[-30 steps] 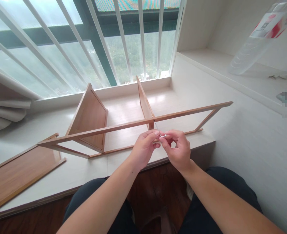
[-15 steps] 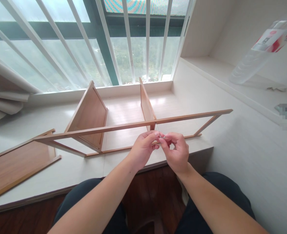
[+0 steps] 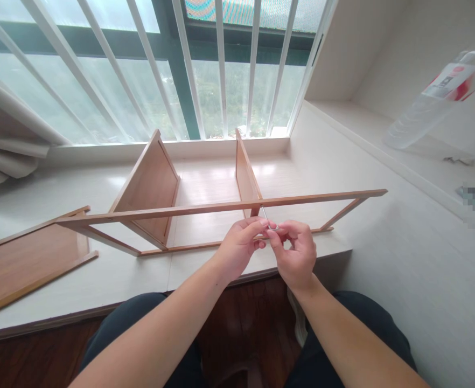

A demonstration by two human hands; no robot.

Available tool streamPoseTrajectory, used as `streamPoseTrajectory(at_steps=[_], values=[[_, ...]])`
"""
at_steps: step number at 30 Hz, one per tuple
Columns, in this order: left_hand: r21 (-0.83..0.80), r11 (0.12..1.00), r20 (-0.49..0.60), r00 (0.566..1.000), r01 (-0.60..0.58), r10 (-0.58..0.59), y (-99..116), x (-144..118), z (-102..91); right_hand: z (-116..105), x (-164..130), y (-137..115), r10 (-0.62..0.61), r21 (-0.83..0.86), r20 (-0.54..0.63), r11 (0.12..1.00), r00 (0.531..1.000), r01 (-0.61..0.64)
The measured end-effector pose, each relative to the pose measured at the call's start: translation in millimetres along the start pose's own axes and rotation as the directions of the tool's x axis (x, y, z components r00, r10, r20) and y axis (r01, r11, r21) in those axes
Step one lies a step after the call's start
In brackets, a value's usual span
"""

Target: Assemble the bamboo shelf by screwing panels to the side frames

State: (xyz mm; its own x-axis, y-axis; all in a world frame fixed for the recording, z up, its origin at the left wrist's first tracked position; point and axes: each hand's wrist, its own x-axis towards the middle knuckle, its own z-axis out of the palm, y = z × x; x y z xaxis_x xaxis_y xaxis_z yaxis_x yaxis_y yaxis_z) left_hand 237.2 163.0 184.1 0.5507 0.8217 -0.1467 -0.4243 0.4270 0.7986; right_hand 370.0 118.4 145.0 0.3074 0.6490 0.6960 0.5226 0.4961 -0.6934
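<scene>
A thin silver hex key [image 3: 265, 213] runs from the front rail of a brown wooden frame [image 3: 189, 208] down to my fingers. Its far end meets the rail where the right-hand shelf panel [image 3: 248, 172] joins it. My left hand [image 3: 241, 242] is closed, thumb and forefinger pinching the hex key's shaft. Close beside it, my right hand [image 3: 296, 245] pinches the bent near end of the hex key. A second upright shelf panel [image 3: 151, 188] is joined to the frame further left. The screw head at the tip is too small to make out.
A separate wooden panel [image 3: 35, 264] lies at the left on the pale window ledge [image 3: 205, 272]. A clear plastic bottle [image 3: 431, 102] and small metal pieces [image 3: 458, 160] are on the right-hand shelf. A barred window stands behind, with a curtain [image 3: 7, 140] at left.
The camera view has shifted slightly. Both hands keep their grip on the hex key at the same joint, with the right fingers turned only a little.
</scene>
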Motion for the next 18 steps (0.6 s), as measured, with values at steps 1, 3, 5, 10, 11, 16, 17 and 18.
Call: streamPoseTrajectory(at_steps=[1,3,5,10,11,16,17,18], values=[[0.000,1.000,0.001,1.000,0.000,0.000,-0.1,0.1,-0.1,0.1,0.1,0.3,-0.003,0.004,0.000,1.000,1.000,0.003],[-0.001,1.000,0.007,1.000,0.000,0.000,-0.2,0.0,-0.2,0.2,0.2,0.7,-0.012,0.012,0.000,1.000,1.000,0.012],[-0.002,1.000,0.015,1.000,-0.001,0.001,-0.2,-0.2,-0.2,0.4,0.3,1.0,-0.019,0.014,-0.002,1.000,1.000,0.019],[-0.002,1.000,0.018,1.000,-0.016,0.016,0.8,-0.9,0.2,1.3,1.1,-0.1,-0.022,-0.003,-0.010,1.000,1.000,0.022],[-0.002,1.000,0.019,1.000,-0.016,0.016,1.0,-0.9,0.2,1.5,1.3,-0.3,-0.019,-0.002,-0.011,1.000,1.000,0.019],[-0.003,1.000,0.012,1.000,-0.005,0.005,1.6,-0.4,0.3,2.5,0.9,0.1,0.000,0.014,-0.010,1.000,1.000,0.000],[0.000,1.000,0.008,1.000,-0.004,0.004,1.6,-0.2,0.1,2.6,0.6,0.4,0.003,0.014,-0.011,1.000,1.000,-0.002],[0.003,1.000,0.007,1.000,-0.001,0.001,1.4,-0.2,-0.3,2.6,0.5,0.8,0.004,0.014,-0.009,1.000,1.000,-0.004]])
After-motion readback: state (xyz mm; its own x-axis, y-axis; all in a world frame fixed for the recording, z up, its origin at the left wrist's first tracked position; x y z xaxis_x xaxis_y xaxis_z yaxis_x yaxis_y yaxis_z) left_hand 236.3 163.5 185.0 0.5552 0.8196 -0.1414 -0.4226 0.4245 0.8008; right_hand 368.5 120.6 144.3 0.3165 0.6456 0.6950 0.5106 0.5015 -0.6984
